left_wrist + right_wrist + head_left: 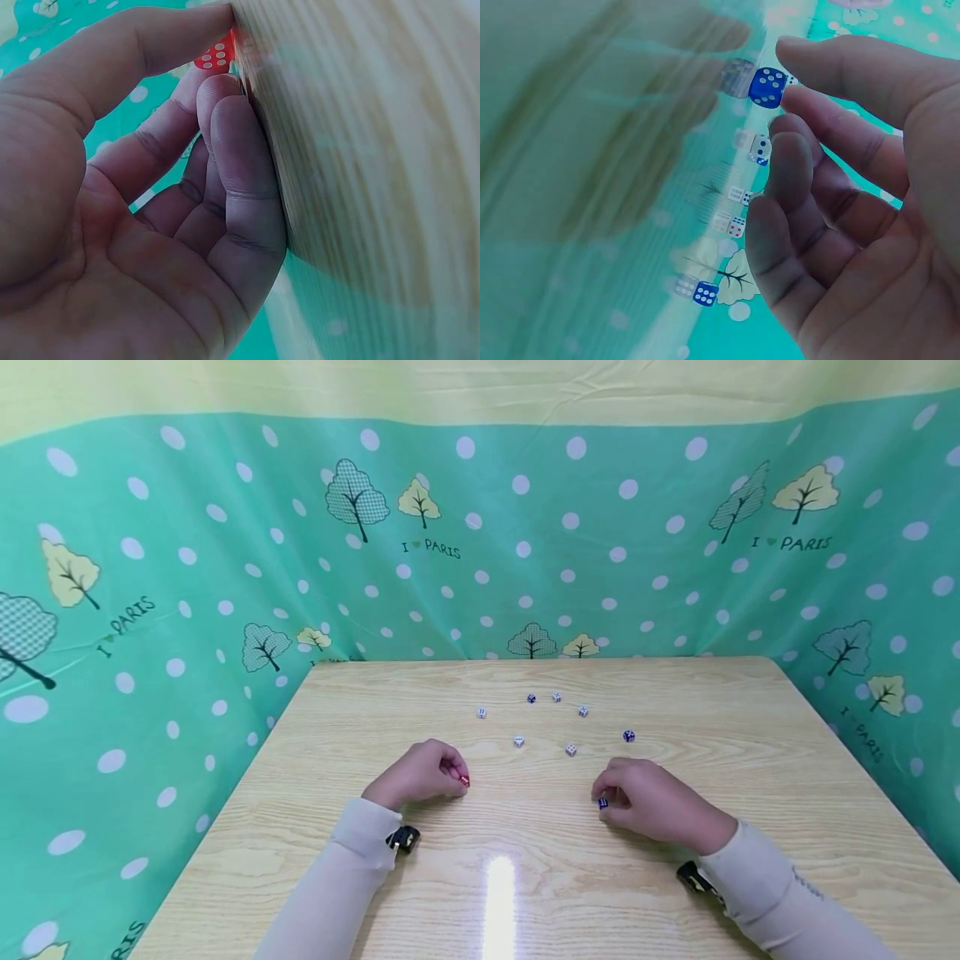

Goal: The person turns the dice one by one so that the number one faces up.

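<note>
On the left of the table, the left hand [426,772] has its thumb and index finger on a red die [464,781], which it pinches low at the tabletop. In the left wrist view the thumb partly covers this red die [215,55], and the other fingers curl beside the wood. A blue die [603,803] lies between the thumb and index finger of the right hand [647,797]. In the right wrist view the index fingertip is at the edge of that blue die [767,88]; a small gap shows below the thumb.
Farther back, several white dice, such as one at the left [482,713] and one nearer the middle [571,749], lie scattered with two blue dice [531,698]. A green dotted curtain [480,539] hangs around the wooden table [360,710].
</note>
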`<state>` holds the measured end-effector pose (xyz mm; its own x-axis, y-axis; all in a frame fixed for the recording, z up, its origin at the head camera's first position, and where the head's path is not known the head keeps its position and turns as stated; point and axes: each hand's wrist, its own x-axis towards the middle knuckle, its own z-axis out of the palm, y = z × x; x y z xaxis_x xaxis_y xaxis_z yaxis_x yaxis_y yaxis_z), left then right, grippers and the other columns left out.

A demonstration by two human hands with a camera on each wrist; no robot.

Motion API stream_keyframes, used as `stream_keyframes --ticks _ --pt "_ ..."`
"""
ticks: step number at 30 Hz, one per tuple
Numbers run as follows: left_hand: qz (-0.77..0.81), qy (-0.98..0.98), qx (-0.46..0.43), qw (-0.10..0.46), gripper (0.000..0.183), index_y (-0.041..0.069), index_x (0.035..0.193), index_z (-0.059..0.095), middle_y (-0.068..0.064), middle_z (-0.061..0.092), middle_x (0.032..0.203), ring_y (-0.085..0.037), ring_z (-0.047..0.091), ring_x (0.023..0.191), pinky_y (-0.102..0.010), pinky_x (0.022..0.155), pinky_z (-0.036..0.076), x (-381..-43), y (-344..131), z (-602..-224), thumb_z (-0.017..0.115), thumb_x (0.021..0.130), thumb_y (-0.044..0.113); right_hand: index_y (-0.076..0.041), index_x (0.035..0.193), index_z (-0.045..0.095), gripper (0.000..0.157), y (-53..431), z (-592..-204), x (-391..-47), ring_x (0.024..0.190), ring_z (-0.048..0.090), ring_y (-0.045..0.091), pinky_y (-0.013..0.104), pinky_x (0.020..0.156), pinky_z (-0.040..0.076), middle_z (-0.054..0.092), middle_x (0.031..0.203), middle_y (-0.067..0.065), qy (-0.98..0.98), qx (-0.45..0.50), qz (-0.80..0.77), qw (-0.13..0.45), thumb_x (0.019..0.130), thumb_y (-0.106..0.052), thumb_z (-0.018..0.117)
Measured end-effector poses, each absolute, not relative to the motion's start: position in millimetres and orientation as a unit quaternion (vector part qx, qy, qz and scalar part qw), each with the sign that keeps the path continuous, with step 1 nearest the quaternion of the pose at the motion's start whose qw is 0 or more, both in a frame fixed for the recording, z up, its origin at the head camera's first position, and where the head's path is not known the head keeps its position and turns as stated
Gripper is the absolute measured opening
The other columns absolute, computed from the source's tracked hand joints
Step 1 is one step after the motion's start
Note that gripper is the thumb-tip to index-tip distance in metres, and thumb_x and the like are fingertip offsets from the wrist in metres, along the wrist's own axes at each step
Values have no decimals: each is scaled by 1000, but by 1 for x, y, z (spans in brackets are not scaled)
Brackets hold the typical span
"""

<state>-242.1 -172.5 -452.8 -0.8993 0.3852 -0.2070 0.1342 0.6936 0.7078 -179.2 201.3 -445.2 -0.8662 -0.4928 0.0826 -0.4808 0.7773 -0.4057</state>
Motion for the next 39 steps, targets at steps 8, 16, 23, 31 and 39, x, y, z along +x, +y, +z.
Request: stream_keyframes --ticks 8,16,23,31,39 --pt "365 904 149 168 14 15 85 75 1 70 81 -15 62 76 -30 72 52 -243 -171 -454 86 81 9 -18 105 79 19 201 -447 -178 73 52 2 20 65 46 62 90 -12 942 -271 -199 12 86 -16 83" --pt "360 907 149 161 13 16 84 75 1 70 80 -15 62 75 -30 70 52 -241 -171 -452 86 81 9 -20 100 79 14 204 -449 -180 78 56 0 22 69 50 64 92 -12 938 -283 -198 6 89 -13 80" --pt "355 908 154 161 12 17 84 76 2 70 79 -14 61 73 -30 69 51 -240 -169 -452 85 82 10 -20 98 78 13 205 -448 -180 81 59 2 22 71 52 66 92 -12 939 -280 -201 8 88 -13 81" --pt "328 921 156 142 13 21 79 76 3 68 82 -17 57 79 -33 71 47 -239 -168 -450 87 80 13 -21 93 74 13 205 -444 -181 75 56 -1 21 68 51 66 87 -15 938 -271 -217 19 87 -12 81" --pt "315 928 150 131 15 23 75 76 -1 62 98 -19 50 90 -35 76 39 -239 -167 -450 88 76 13 -23 93 74 14 208 -445 -183 75 56 0 22 68 51 65 86 -16 939 -259 -226 32 87 -13 81"
